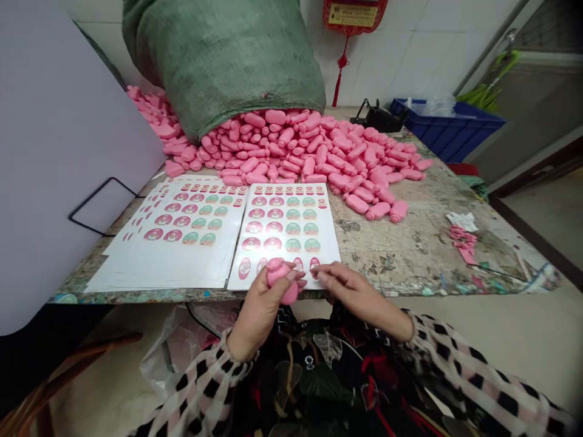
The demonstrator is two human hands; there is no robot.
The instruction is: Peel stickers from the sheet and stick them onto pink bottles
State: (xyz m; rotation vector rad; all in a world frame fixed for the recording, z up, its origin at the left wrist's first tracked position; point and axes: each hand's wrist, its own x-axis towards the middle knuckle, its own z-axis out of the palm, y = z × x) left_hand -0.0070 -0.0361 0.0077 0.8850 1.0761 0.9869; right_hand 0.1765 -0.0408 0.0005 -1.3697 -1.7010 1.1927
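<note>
My left hand (260, 306) is wrapped around a small pink plastic toy bottle (276, 274), held tilted just above the table's front edge. On the right, my right hand (353, 290) has its thumb and forefinger pinched at an oval pink sticker (314, 264) near the lower right corner of a sticker sheet (325, 233). The sheet carries rows of pink and green labels, with oval ones along the bottom. My left hand hides part of that bottom row. To its left lies a fanned stack of similar sheets (200, 264).
A heap of pink bottles (291, 152) spills from a green woven sack (232, 60) across the table's back. A white panel with a black wire handle (91, 203) stands left. A blue crate (455, 127) is back right. Pink scraps (463, 243) and white tissue (462, 221) lie right.
</note>
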